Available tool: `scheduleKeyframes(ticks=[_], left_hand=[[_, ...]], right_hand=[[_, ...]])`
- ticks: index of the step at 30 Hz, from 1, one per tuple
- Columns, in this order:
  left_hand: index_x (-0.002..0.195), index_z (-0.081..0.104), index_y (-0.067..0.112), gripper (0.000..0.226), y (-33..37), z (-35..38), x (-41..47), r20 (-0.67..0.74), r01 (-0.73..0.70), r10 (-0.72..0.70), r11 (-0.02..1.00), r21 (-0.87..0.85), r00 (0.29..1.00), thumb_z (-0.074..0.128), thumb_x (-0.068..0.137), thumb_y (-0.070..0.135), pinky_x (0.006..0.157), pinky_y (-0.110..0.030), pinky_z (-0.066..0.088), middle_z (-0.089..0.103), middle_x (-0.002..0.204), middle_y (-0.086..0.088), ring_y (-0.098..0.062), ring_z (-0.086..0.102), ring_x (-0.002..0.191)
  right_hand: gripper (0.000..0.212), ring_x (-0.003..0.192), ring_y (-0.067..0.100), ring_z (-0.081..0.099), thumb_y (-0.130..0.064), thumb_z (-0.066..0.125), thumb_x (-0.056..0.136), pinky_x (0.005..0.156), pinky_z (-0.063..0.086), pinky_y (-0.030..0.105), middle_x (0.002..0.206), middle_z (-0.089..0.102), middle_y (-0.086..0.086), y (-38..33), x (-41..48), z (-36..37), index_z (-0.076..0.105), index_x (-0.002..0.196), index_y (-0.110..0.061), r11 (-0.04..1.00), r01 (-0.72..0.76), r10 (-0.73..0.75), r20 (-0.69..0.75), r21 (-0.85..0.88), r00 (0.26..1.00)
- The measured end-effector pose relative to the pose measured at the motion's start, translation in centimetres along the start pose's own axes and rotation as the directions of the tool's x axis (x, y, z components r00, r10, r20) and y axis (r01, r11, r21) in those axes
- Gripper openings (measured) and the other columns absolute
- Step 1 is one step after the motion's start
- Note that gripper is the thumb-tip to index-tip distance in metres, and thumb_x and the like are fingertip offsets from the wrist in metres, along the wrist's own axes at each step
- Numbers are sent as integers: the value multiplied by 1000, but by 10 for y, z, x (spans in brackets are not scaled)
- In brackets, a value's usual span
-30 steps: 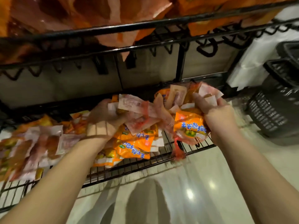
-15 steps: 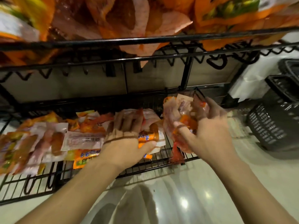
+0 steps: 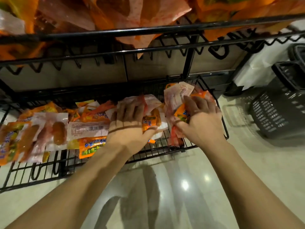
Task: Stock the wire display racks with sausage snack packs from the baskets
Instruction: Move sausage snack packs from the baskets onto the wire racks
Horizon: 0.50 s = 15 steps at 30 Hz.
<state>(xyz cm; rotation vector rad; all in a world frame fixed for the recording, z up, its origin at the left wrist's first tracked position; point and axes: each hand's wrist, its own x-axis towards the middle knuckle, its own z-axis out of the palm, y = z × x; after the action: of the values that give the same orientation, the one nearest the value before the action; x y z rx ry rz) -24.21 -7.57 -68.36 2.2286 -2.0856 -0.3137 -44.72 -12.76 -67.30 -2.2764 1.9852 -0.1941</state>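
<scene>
Orange and clear sausage snack packs (image 3: 90,129) lie spread over the low black wire rack shelf (image 3: 49,169). My left hand (image 3: 127,123) lies palm down on packs in the middle of the shelf, fingers straight, thumb beside an orange pack (image 3: 149,122). My right hand (image 3: 198,119) grips a bunch of packs (image 3: 175,100) at the shelf's right end, thumb curled round their lower edge. More packs (image 3: 115,15) fill the upper shelf.
A dark plastic basket (image 3: 279,111) stands on the glossy floor (image 3: 181,187) to the right, with a second basket (image 3: 297,52) behind it. The upper shelf's black rail (image 3: 148,30) with wire hooks hangs just above my hands. A white bag (image 3: 257,66) leans by the rack post.
Both hands have come down with the packs onto the lower shelf. My left hand has flattened onto its packs; my right has moved its bunch to the shelf's right end.
</scene>
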Motion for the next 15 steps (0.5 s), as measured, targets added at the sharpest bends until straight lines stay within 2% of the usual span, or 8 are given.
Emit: scheduleKeyframes(ticks=[1, 3, 4, 5, 9, 12, 15], left_hand=[[160, 24, 26, 82, 1, -8, -8, 55, 38, -39, 999, 26, 998, 37, 94, 73, 120, -43, 23, 27, 165, -4, -28, 25, 150], [140, 51, 17, 65, 5, -24, -30, 77, 68, -73, 996, 54, 994, 40, 99, 67, 102, -40, 44, 60, 134, -10, -29, 55, 116], [128, 59, 14, 58, 6, -30, -44, 47, 61, -63, 997, 48, 997, 43, 100, 62, 94, -41, 50, 66, 118, -11, -30, 59, 103], [123, 61, 12, 54, 5, -35, -57, 33, 44, -45, 998, 42, 998, 46, 99, 59, 90, -43, 52, 68, 110, -12, -32, 61, 99], [131, 59, 11, 53, 9, -63, -126, 137, 68, -73, 997, 43, 988, 48, 98, 51, 101, -47, 47, 67, 124, -10, -34, 60, 117], [131, 57, 14, 53, 24, -103, -192, 251, 70, -103, 988, 137, 962, 43, 97, 52, 100, -43, 45, 65, 124, -6, -30, 59, 116], [126, 64, 16, 43, 39, -178, -263, 350, 48, -81, 993, 104, 933, 58, 95, 44, 93, -43, 48, 70, 120, -5, -31, 64, 108]], right_hand=[[85, 154, 32, 16, -75, 42, 83, 122, 22, 51, 162, 36, 3, -3, -5, -5, 37, 157, -32, 998, -36, 36, 11, 57, 999], [75, 149, 35, 26, -68, 52, 89, 119, 29, 54, 156, 41, 7, -11, -24, -17, 48, 149, -24, 981, -105, 107, -1, 163, 994], [67, 143, 38, 34, -62, 56, 93, 115, 34, 55, 150, 46, 11, -16, -38, -22, 53, 143, -18, 975, -129, 134, -12, 182, 991], [63, 135, 40, 42, -57, 57, 95, 111, 38, 54, 144, 50, 14, -20, -54, -26, 55, 140, -14, 972, -142, 148, -16, 184, 989], [64, 117, 43, 56, -51, 58, 95, 95, 46, 49, 133, 62, 16, -31, -135, -60, 55, 143, -10, 977, -111, 99, 71, 184, 993], [60, 115, 45, 61, -45, 64, 96, 93, 51, 50, 133, 64, 20, -30, -210, -107, 58, 140, -5, 992, -76, 56, 183, 101, 982], [58, 115, 43, 63, -46, 62, 95, 94, 52, 50, 133, 65, 20, -26, -274, -181, 60, 138, -6, 998, -67, 65, 363, -7, 930]])
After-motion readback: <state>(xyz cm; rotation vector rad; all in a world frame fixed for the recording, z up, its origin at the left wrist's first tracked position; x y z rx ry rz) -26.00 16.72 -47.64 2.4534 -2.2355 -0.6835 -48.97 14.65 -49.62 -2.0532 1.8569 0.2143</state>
